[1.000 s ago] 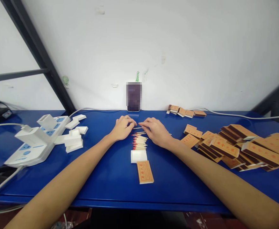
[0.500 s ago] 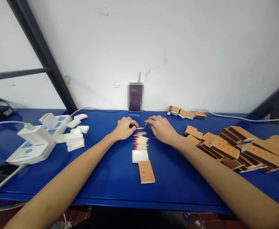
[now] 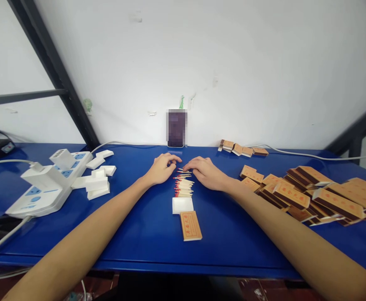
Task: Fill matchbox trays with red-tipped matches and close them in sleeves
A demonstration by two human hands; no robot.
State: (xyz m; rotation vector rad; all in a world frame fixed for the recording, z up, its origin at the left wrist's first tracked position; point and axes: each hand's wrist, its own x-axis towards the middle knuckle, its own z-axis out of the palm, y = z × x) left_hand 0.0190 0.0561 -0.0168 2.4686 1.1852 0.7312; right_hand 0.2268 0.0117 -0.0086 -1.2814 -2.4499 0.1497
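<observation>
A row of red-tipped matches (image 3: 184, 187) lies in the middle of the blue table (image 3: 145, 234). My left hand (image 3: 162, 167) rests at the row's far left end, its fingertips on the top matches. From the right, my right hand (image 3: 205, 171) touches the same far end with its fingers. Nearer to me lie a white inner matchbox tray (image 3: 182, 205) and an orange matchbox sleeve (image 3: 190, 225).
A heap of orange matchboxes (image 3: 321, 194) covers the right side; a few more (image 3: 242, 149) lie by the wall. At the left are white power strips (image 3: 49, 179) with cables and several white trays (image 3: 97, 182). A dark upright object (image 3: 176, 128) leans on the wall.
My right hand lifted away to the right half a second ago, then came back down onto the far end of the match row. The left hand barely moved.
</observation>
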